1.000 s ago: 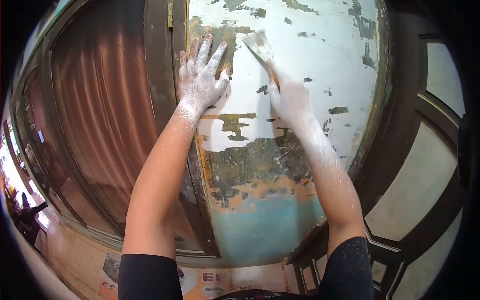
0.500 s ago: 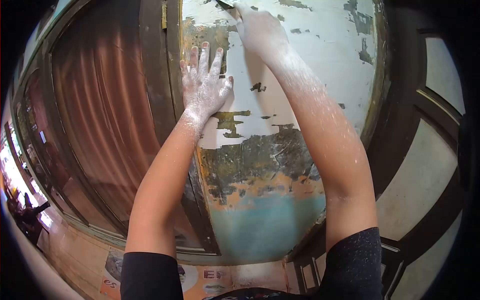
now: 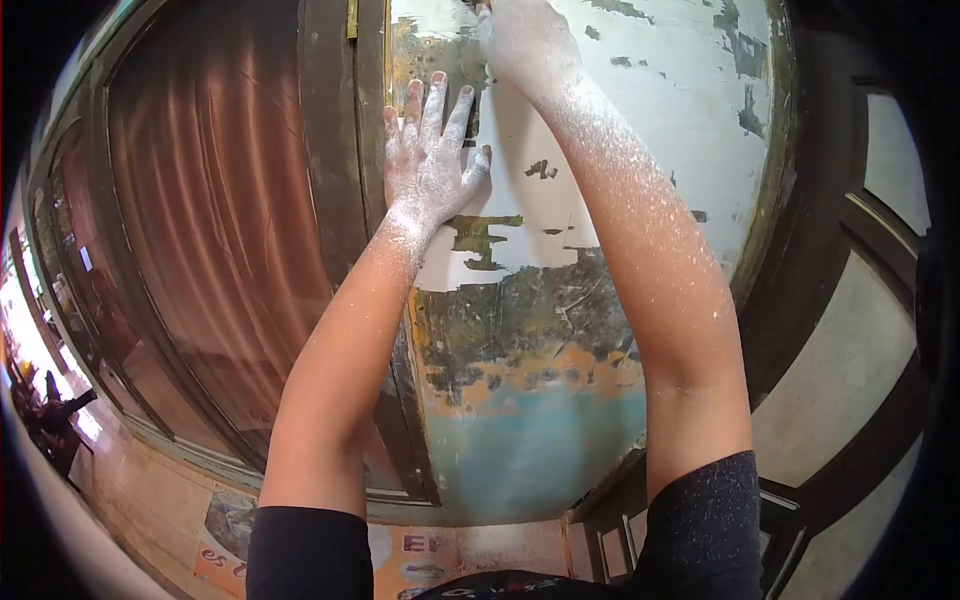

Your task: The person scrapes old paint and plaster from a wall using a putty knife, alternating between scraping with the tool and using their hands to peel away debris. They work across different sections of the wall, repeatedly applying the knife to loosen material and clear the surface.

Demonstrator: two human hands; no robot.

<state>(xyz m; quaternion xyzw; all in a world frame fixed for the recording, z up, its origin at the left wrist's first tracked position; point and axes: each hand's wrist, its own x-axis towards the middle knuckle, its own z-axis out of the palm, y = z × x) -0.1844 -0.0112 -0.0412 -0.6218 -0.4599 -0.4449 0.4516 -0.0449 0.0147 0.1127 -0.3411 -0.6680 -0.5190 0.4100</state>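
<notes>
My left hand (image 3: 430, 165), coated in white powder, lies flat on the patchy wall panel (image 3: 650, 130) with its fingers spread. Higher up and to its right, my right hand (image 3: 532, 45) is closed near the top edge of the view, also dusted white along the forearm. It grips a scraper, of which only a dark sliver shows at the top edge; the rest is hidden or out of view. White coating covers the upper wall, broken by dark grey-green patches. Lower down come a rough dark band, an orange-brown strip and turquoise paint (image 3: 530, 450).
A dark wooden frame (image 3: 335, 150) with a pane in front of a reddish-brown curtain (image 3: 220, 220) borders the wall on the left. Dark panelled woodwork (image 3: 835, 330) stands at the right. A printed sheet (image 3: 410, 548) lies on the floor below.
The view has shifted slightly, so the wall and my left hand appear further right. My right hand sits a little higher in view, and less of the scraper shows.
</notes>
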